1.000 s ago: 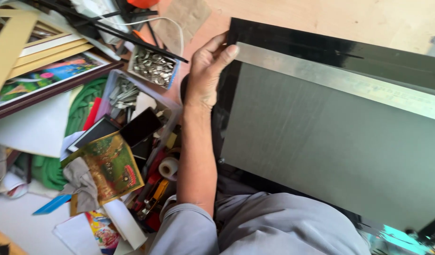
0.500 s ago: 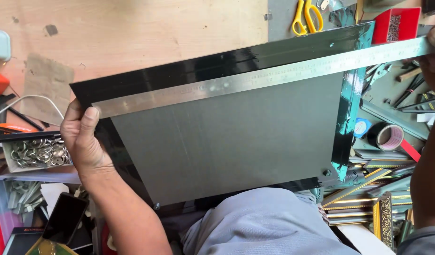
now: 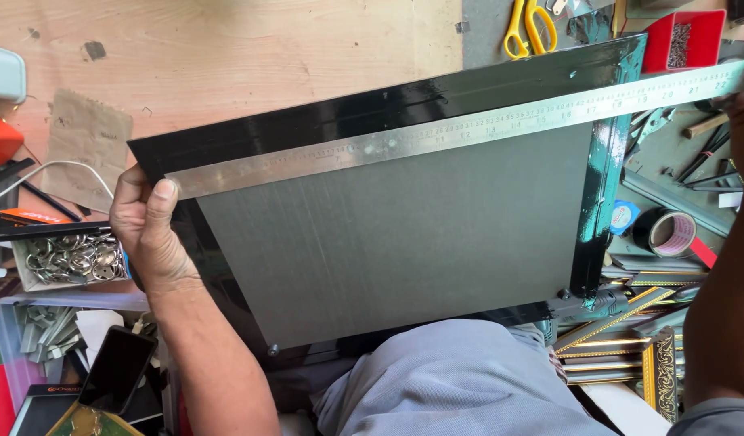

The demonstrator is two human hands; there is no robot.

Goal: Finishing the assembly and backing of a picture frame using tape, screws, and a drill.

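I am resting a black picture frame (image 3: 388,109) on my lap, my left hand (image 3: 150,234) gripping its left edge and pinning a steel ruler (image 3: 469,129) across its top. My right hand (image 3: 743,121) is at the ruler's far end, grip unclear. Pressing both ends flat should stop the ruler sliding.

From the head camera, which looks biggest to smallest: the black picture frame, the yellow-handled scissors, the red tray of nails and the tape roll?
1. Black picture frame, by far.
2. Red plastic tray of nails, yellow-handled scissors and brown tape roll look alike; scissors and tray are partly cut off, so unranked.
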